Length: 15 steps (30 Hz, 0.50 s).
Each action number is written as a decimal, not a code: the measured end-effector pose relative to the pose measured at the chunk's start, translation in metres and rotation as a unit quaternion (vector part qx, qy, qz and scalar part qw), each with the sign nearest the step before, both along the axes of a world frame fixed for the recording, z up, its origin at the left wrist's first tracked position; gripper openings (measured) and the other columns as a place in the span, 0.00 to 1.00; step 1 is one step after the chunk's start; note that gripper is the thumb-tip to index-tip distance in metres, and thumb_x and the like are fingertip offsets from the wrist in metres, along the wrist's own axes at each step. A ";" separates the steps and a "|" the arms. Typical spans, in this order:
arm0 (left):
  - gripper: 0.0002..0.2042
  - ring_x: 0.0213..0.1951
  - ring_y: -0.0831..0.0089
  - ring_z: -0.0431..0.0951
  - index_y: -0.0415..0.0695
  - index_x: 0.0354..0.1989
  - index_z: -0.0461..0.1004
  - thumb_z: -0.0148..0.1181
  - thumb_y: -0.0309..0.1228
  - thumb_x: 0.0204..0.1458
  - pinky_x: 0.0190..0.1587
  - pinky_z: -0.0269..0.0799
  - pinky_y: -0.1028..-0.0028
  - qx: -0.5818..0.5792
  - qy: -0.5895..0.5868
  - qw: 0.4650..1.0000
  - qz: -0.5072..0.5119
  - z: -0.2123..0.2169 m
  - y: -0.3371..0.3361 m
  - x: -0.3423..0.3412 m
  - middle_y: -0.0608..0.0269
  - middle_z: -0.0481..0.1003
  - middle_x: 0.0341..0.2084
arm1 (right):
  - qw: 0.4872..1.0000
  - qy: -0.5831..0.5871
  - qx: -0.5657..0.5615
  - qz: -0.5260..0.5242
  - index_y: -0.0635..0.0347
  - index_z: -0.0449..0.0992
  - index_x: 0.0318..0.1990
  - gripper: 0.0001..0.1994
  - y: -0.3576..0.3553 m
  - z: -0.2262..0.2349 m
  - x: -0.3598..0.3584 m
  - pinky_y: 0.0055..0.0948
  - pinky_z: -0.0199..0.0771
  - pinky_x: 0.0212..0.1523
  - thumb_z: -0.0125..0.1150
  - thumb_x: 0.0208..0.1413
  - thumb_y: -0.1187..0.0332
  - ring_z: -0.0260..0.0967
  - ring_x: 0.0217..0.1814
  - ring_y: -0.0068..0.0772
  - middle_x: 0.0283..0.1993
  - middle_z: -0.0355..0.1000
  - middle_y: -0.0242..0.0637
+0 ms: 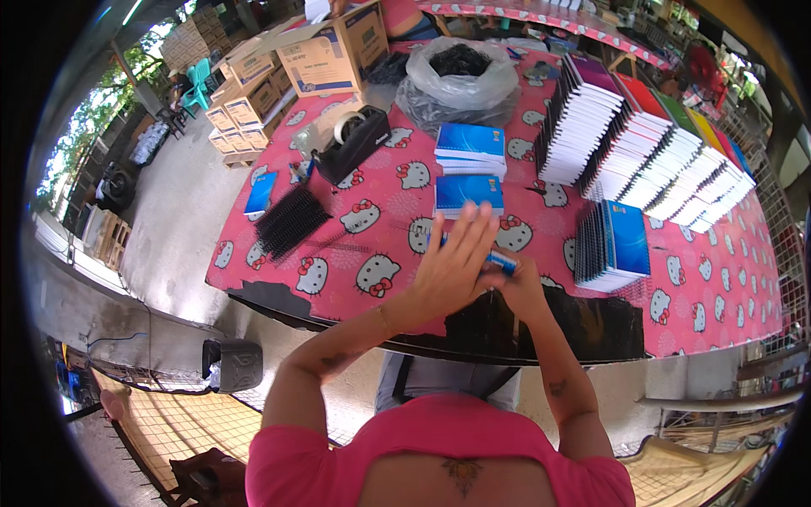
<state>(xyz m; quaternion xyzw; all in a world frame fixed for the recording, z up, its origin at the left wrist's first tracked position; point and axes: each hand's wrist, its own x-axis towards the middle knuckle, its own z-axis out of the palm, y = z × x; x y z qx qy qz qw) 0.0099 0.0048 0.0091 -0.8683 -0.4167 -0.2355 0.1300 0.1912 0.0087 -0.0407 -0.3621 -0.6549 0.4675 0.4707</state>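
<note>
At the counter's near side, the right hand grips a blue notebook, the open left hand spread across it; spiral binding appears underway, next calling for steady support.

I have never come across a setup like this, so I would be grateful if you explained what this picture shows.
There is no robot here: these are a person's own bare hands. The single picture comes from a wide fisheye camera on the person's head, looking down, which is why straight edges bend.

The table has a pink patterned cover. On it are small blue notebooks, tall stacks of notebooks at the right, a black tape dispenser, black coils and a plastic bag.

The right hand holds a small blue item, probably a notebook, partly hidden. The left hand is open beside it, slightly blurred.
</note>
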 end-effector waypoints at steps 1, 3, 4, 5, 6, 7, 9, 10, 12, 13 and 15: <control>0.42 0.74 0.51 0.49 0.37 0.68 0.59 0.47 0.61 0.56 0.71 0.38 0.44 -0.022 -0.001 0.999 -0.043 -0.022 -0.019 -0.005 0.46 0.55 0.71 | 1.000 0.012 -0.020 -0.011 0.66 0.79 0.46 0.10 -0.003 0.006 0.000 0.21 0.70 0.36 0.61 0.58 0.75 0.68 0.35 0.16 0.34 0.75 0.26; 0.40 0.74 0.52 0.49 0.36 0.68 0.58 0.48 0.58 0.57 0.70 0.39 0.43 -0.033 -0.057 0.992 -0.103 -0.057 -0.035 -0.009 0.45 0.55 0.71 | 0.997 0.040 -0.048 -0.039 0.67 0.80 0.43 0.08 -0.005 0.029 -0.005 0.22 0.68 0.33 0.62 0.58 0.75 0.65 0.32 0.14 0.30 0.73 0.25; 0.40 0.74 0.52 0.50 0.36 0.68 0.58 0.48 0.58 0.58 0.71 0.38 0.43 -0.019 -0.055 0.996 -0.068 -0.041 -0.023 -0.004 0.45 0.55 0.71 | 0.998 0.037 -0.038 -0.036 0.67 0.79 0.44 0.08 -0.002 0.027 -0.004 0.22 0.68 0.33 0.61 0.58 0.76 0.65 0.32 0.14 0.30 0.73 0.25; 0.40 0.73 0.52 0.50 0.36 0.69 0.58 0.48 0.58 0.58 0.71 0.37 0.43 -0.009 -0.050 0.998 -0.030 -0.012 -0.004 0.001 0.45 0.55 0.71 | 0.998 0.035 -0.034 -0.031 0.67 0.79 0.44 0.08 -0.001 0.019 -0.006 0.22 0.69 0.34 0.61 0.58 0.76 0.66 0.32 0.15 0.30 0.74 0.25; 0.40 0.73 0.52 0.51 0.35 0.69 0.58 0.48 0.58 0.58 0.71 0.36 0.44 -0.004 -0.044 0.999 0.009 0.003 0.007 0.003 0.45 0.54 0.71 | 0.998 0.035 -0.033 -0.026 0.67 0.79 0.44 0.08 -0.001 0.008 -0.007 0.21 0.69 0.34 0.60 0.58 0.77 0.66 0.32 0.15 0.30 0.74 0.26; 0.40 0.73 0.52 0.52 0.35 0.69 0.57 0.49 0.58 0.59 0.71 0.35 0.44 -0.013 0.007 1.000 -0.001 0.002 0.009 0.004 0.45 0.55 0.71 | 0.997 0.067 -0.035 -0.003 0.66 0.79 0.47 0.10 0.005 -0.002 -0.007 0.20 0.69 0.33 0.59 0.58 0.77 0.68 0.31 0.15 0.31 0.75 0.27; 0.38 0.73 0.49 0.51 0.33 0.69 0.54 0.48 0.53 0.62 0.70 0.36 0.41 -0.070 -0.034 0.994 -0.075 -0.036 -0.019 -0.002 0.43 0.54 0.71 | 0.996 0.040 -0.074 -0.019 0.65 0.79 0.47 0.10 0.009 -0.004 -0.001 0.21 0.69 0.31 0.59 0.59 0.76 0.68 0.31 0.15 0.30 0.75 0.26; 0.37 0.73 0.47 0.51 0.32 0.69 0.53 0.47 0.51 0.63 0.69 0.37 0.40 -0.098 -0.052 0.987 -0.114 -0.038 -0.032 -0.003 0.42 0.54 0.71 | 0.995 0.030 -0.093 -0.029 0.64 0.79 0.47 0.10 0.009 -0.004 0.001 0.21 0.69 0.30 0.59 0.59 0.76 0.69 0.30 0.15 0.30 0.75 0.26; 0.28 0.65 0.51 0.64 0.38 0.65 0.63 0.54 0.44 0.61 0.69 0.41 0.41 -0.088 -0.095 0.987 -0.095 -0.042 -0.023 -0.001 0.49 0.65 0.63 | 0.998 0.018 -0.061 -0.015 0.64 0.79 0.47 0.10 0.012 -0.015 0.001 0.23 0.69 0.28 0.60 0.58 0.75 0.68 0.29 0.14 0.29 0.74 0.27; 0.26 0.63 0.53 0.67 0.40 0.63 0.65 0.55 0.43 0.60 0.69 0.42 0.41 -0.088 -0.087 0.989 -0.077 -0.033 -0.003 -0.003 0.51 0.68 0.61 | 0.997 0.011 -0.079 -0.016 0.64 0.79 0.48 0.11 0.014 -0.020 -0.001 0.23 0.69 0.28 0.60 0.58 0.75 0.68 0.28 0.14 0.28 0.74 0.27; 0.20 0.55 0.60 0.74 0.45 0.56 0.72 0.59 0.38 0.57 0.69 0.45 0.43 -0.145 -0.047 0.985 -0.085 -0.021 0.026 -0.006 0.60 0.74 0.53 | 0.997 -0.010 -0.082 -0.011 0.64 0.79 0.48 0.11 0.018 -0.032 0.002 0.23 0.68 0.28 0.61 0.58 0.75 0.68 0.28 0.15 0.27 0.73 0.28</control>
